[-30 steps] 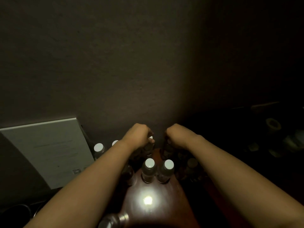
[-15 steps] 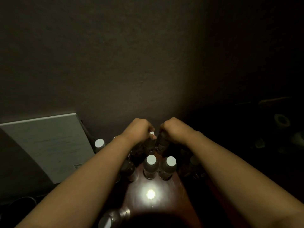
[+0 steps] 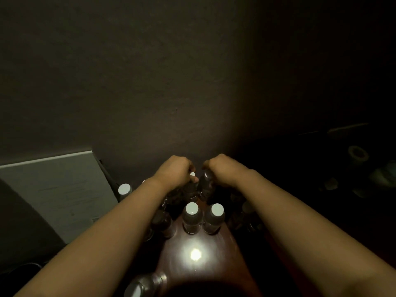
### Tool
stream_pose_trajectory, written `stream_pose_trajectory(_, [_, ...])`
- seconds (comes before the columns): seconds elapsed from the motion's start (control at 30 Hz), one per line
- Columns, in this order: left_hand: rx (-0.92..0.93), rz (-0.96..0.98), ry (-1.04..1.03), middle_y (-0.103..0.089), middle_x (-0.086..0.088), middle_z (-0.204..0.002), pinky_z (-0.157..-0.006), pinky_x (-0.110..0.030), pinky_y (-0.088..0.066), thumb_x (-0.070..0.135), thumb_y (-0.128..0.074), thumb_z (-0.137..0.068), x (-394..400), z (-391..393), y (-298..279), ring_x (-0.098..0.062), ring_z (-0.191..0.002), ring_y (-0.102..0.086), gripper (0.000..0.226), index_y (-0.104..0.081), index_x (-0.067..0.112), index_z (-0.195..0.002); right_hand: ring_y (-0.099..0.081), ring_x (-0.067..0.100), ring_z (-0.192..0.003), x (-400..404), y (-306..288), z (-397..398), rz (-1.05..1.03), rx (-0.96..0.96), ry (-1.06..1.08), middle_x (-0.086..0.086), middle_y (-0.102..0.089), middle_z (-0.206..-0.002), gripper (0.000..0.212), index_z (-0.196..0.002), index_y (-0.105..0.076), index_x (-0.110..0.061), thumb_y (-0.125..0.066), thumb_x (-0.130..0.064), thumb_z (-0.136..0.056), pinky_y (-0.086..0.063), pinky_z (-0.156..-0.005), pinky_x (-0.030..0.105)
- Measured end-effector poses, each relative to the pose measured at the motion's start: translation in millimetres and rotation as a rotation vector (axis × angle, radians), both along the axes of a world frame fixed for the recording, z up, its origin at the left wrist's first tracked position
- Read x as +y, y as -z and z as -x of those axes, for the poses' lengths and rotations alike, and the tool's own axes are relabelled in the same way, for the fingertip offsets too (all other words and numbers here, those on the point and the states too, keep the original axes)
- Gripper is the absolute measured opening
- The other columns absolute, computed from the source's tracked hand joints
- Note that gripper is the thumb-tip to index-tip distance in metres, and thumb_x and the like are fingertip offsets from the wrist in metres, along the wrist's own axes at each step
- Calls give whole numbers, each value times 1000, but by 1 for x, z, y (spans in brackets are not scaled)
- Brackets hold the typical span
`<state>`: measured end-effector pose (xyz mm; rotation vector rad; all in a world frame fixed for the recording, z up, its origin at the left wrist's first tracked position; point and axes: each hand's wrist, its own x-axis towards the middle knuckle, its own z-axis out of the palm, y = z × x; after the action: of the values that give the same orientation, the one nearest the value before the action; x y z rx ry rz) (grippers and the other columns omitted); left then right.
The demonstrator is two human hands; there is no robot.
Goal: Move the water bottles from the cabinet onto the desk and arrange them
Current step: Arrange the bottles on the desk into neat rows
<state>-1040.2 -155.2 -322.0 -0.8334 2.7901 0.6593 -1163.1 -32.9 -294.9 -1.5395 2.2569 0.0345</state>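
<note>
The scene is dim, lit by one bright spot on the dark reddish wooden desk [image 3: 214, 273]. Several clear water bottles with white caps stand on it. My left hand [image 3: 174, 171] grips the neck of one bottle [image 3: 192, 185] at the back of the group. Right beside it, my right hand [image 3: 221, 169] grips the top of a second bottle [image 3: 206, 185]. Both held bottles stand close together near the wall. In front of them stand two upright bottles [image 3: 192, 217] side by side. Another bottle [image 3: 124, 190] stands to the left, and one more [image 3: 142, 285] lies at the bottom edge.
A grey box [image 3: 53, 196] leans against the wall on the left. The dark wall rises straight behind the desk. More bottles [image 3: 246, 215] stand in shadow on the right, under my right forearm. A roll of tape [image 3: 356, 155] and vague clutter lie in darkness at the far right.
Both hands have moved closer together and slightly away from me, bringing the two held bottles side by side at the back of the group.
</note>
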Motion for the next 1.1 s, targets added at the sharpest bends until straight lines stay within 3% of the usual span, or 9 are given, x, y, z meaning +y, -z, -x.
stream_pose_trajectory(0.07, [-19, 53, 16, -71, -1, -102, -82, -34, -53, 44, -76, -81, 2, 0, 1, -21, -97, -64, 39, -71, 20, -112, -62, 30, -109, 7, -9, 7, 29, 30, 38, 11, -65, -119, 53, -127, -60, -15, -79, -23, -78, -53, -92, 37])
stream_pose_trajectory(0.13, [-18, 72, 17, -70, -1, -105, -83, -35, -54, 48, -74, -81, 5, 2, 4, -21, -98, -64, 46, -69, 19, -117, -62, 32, -110, 17, -19, 20, 35, 70, 78, 13, -64, -120, 45, -125, -62, -13, -74, -18, -82, -52, -93, 38])
stream_pose_trajectory(0.23, [65, 15, 22, -65, -5, -130, -100, -38, -48, 52, -71, -84, 14, 9, 7, -22, -118, -60, 66, -55, 18, -139, -63, 31, -107, 37, -27, 31, -113, 130, 93, 13, -64, -119, 38, -121, -65, -12, -73, -14, -83, -53, -88, 35])
stream_pose_trajectory(0.3, [105, -22, 57, -61, -5, -136, -104, -38, -45, 50, -69, -87, 20, 16, 7, -21, -124, -57, 66, -51, 20, -143, -63, 30, -105, 47, -26, 32, -170, 132, 85, 13, -63, -118, 35, -119, -65, -11, -72, -18, -85, -50, -83, 32])
stream_pose_trajectory(0.5, [86, -31, 85, -68, -2, -125, -98, -34, -48, 38, -67, -92, 30, 29, 9, -19, -115, -61, 45, -62, 19, -132, -61, 33, -103, 58, -4, 29, -130, 96, 127, 16, -62, -115, 21, -112, -64, -7, -60, -14, -92, -51, -83, 35])
stream_pose_trajectory(0.77, [74, -86, 32, -70, -2, -120, -98, -36, -49, 35, -75, -86, 24, 35, 9, -19, -114, -63, 45, -67, 17, -126, -62, 35, -100, 41, 1, 30, -28, 30, 165, 18, -63, -109, 20, -108, -66, -6, -57, -14, -92, -53, -86, 40])
stream_pose_trajectory(0.93, [65, -99, 31, -69, -3, -122, -101, -36, -48, 35, -75, -86, 23, 33, 10, -19, -116, -62, 46, -66, 16, -127, -62, 35, -94, 29, 8, 26, 18, 25, 164, 18, -63, -104, 18, -104, -66, -7, -54, -14, -93, -47, -74, 33])
stream_pose_trajectory(1.1, [58, -97, 41, -68, 0, -126, -103, -32, -46, 35, -74, -87, 22, 35, 11, -15, -118, -61, 47, -65, 17, -128, -63, 30, -87, 29, 13, 31, 65, 13, 197, 13, -64, -96, 16, -100, -69, -10, -57, -15, -91, -52, -72, 36])
